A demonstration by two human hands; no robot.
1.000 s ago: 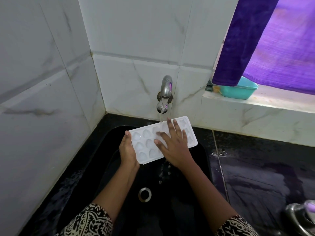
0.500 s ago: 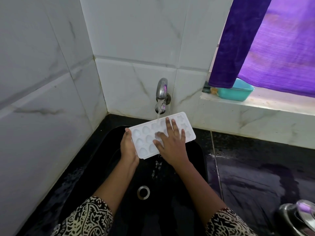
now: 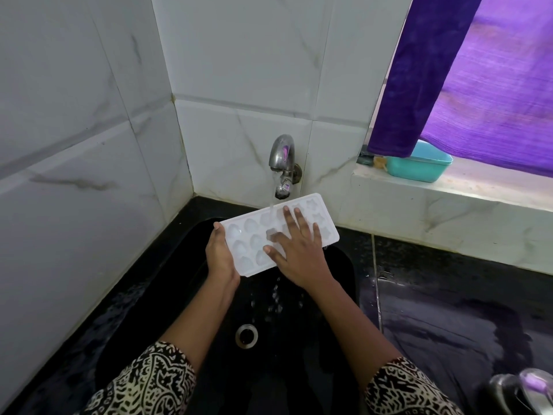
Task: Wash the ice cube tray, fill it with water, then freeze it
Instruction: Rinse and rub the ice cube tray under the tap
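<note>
Above the black sink (image 3: 299,369), the left hand (image 3: 221,256) grips one end of the ice cube tray (image 3: 248,244), the right hand (image 3: 299,253) lies flat across its cavities under the running tap (image 3: 282,163) (washing looks underway; filling and freezing remain).

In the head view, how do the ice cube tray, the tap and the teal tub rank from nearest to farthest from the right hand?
1. The ice cube tray, under the right hand and touched by it.
2. The tap, just beyond and above it.
3. The teal tub, on the sill, far right.
</note>
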